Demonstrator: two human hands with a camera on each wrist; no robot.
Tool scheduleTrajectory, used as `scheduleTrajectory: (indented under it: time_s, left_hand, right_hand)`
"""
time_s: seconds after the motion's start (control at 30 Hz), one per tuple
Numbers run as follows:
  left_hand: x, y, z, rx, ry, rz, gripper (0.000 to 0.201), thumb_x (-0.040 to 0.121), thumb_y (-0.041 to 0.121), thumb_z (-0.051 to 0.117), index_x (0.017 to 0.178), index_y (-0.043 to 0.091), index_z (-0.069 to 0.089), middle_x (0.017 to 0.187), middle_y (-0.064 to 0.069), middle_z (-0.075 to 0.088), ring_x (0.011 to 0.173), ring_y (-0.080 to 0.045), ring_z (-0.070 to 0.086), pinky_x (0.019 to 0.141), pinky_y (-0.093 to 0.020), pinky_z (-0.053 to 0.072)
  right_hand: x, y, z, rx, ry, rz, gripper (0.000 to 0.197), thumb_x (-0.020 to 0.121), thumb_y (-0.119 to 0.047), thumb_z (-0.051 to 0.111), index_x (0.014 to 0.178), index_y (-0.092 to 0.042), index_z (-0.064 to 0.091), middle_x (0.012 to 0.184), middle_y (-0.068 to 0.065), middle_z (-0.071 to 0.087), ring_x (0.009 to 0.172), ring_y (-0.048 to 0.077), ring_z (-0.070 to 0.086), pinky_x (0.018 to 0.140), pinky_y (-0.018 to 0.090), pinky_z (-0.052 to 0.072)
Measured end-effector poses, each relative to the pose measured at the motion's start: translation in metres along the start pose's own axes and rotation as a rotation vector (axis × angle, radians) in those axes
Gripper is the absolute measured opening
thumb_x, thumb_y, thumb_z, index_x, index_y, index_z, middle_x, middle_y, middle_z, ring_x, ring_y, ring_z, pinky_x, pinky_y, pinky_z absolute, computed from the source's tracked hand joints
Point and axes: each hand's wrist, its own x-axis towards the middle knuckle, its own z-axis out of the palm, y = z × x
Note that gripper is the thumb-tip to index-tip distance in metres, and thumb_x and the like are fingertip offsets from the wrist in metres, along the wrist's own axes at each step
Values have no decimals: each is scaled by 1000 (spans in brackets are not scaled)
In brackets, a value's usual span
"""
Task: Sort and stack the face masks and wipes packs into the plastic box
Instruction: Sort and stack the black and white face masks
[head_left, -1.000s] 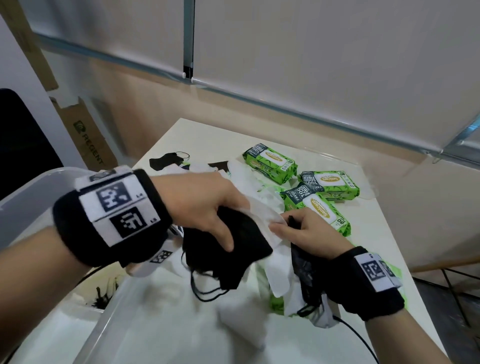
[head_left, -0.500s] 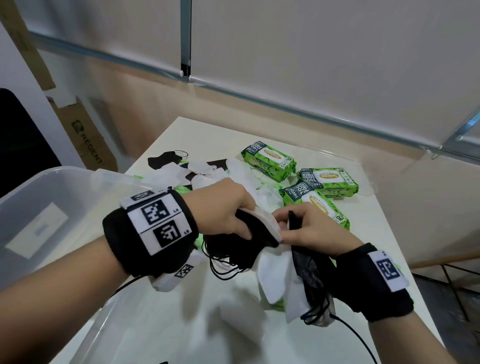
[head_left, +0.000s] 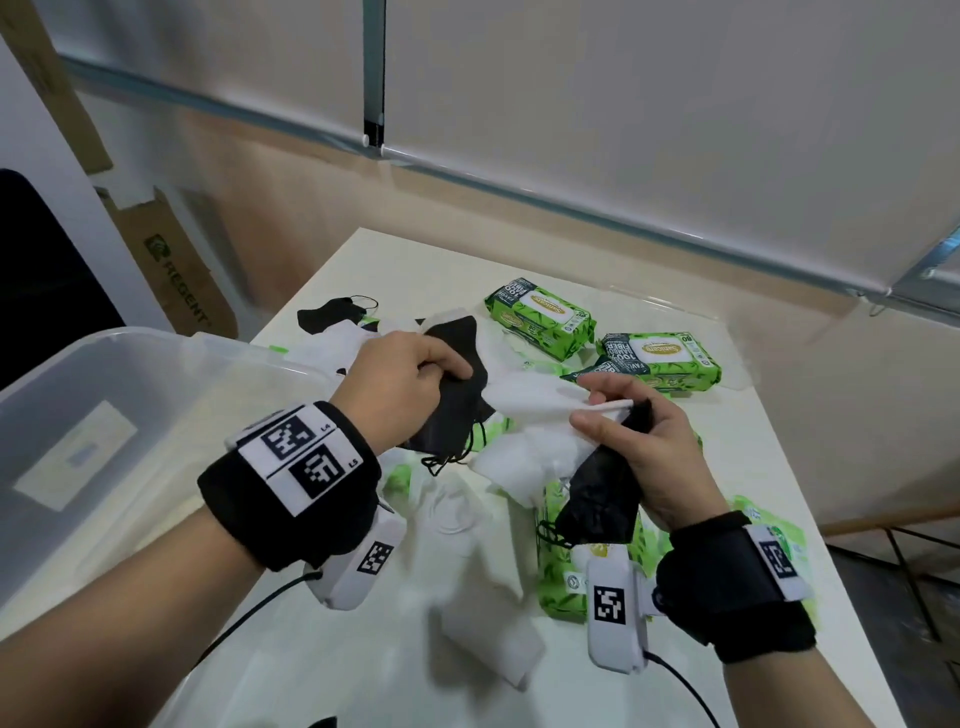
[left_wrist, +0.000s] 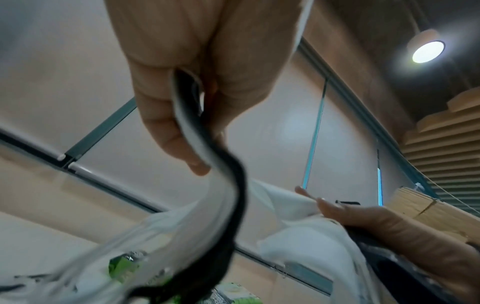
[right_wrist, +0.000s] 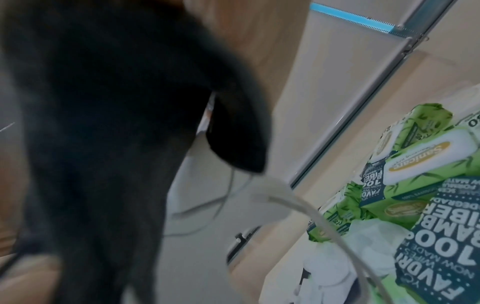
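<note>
Two hands (head_left: 514, 415) are now drawing apart over the desk (head_left: 727, 467): left pinching a soft black fabric mask (head_left: 457, 400), right pinching black and white masks (head_left: 597, 493), sorting colours before boxing

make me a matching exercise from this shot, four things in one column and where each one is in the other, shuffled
Things:
1. plastic box
2. black mask, with the left hand
3. black mask, with the right hand
4. lone black mask

Places:
A. gripped together with a white mask
B. lying at the table's far left corner
C. standing at the table's left edge
D. gripped above the heap of masks

Pairs: 1-C, 2-D, 3-A, 4-B
</note>
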Motion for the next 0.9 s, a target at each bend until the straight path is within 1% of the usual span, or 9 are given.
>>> scheduleTrajectory:
  time_s: [0.07,0.17,0.3,0.4,0.5,0.57,0.63,0.7,0.9]
  left_hand:
    - [-3,3,3,-110,-61,-16,18,88,31,63,101,21,71,93,11,67,81,1,59,71,-3,40]
    - [-4,2,10,-184,-137,-55,48,69,62,68,100,25,71,98,17,67,95,5,58,86,-14,43]
    - [-5,-2,18,-181,-173,-61,15,75,36,75,75,21,72,57,17,61,54,6,52,57,-13,39]
    - [-2,-5,14,-291,-54,-84,22,77,27,76,63,18,62,37,15,44,38,0,38,43,-11,28]
    - [3,-6,6,-425,26,-131,25,70,32,80,68,11,65,56,6,58,53,-10,50,57,-22,42]
    - [4,-5,2,-490,52,-156,19,72,23,79,73,8,68,72,-8,65,66,-19,59,68,-34,50]
    - [4,-3,0,-514,62,-163,12,76,15,76,79,5,69,79,-12,69,70,-21,62,73,-37,54]
    - [4,-2,-3,-542,75,-163,16,77,13,75,84,0,70,84,-15,70,71,-21,63,73,-36,54]
    - [8,-5,-9,-664,83,-202,14,77,12,74,83,0,69,84,-14,70,71,-22,65,72,-32,55]
  right_hand:
    - [0,1,5,23,-19,-4,28,65,-8,73,85,-28,75,81,-7,56,70,8,56,67,17,49]
    - [-2,1,13,0,-81,-17,33,70,3,75,87,-24,73,78,-9,59,71,8,57,68,19,49]
    - [-3,-2,18,-50,-129,-13,31,70,0,71,93,-21,71,83,-8,64,78,8,60,71,19,51]
    - [-2,0,12,-33,-102,79,41,79,19,59,101,-16,64,84,-10,68,75,9,63,67,20,53]
    - [1,7,6,13,-11,152,45,81,23,53,106,-13,63,96,-1,69,91,14,65,84,29,54]
    - [2,8,4,112,34,211,40,83,20,52,111,-7,61,80,-5,70,79,11,67,75,23,55]
    - [2,8,3,187,46,236,36,84,16,54,112,-5,62,84,1,72,78,12,67,72,20,57]
    - [1,6,2,234,18,243,34,75,8,64,106,-6,65,95,9,73,84,18,69,77,24,57]
    - [6,13,-9,309,45,263,69,20,-33,98,83,-15,78,86,5,73,78,11,69,75,18,56]
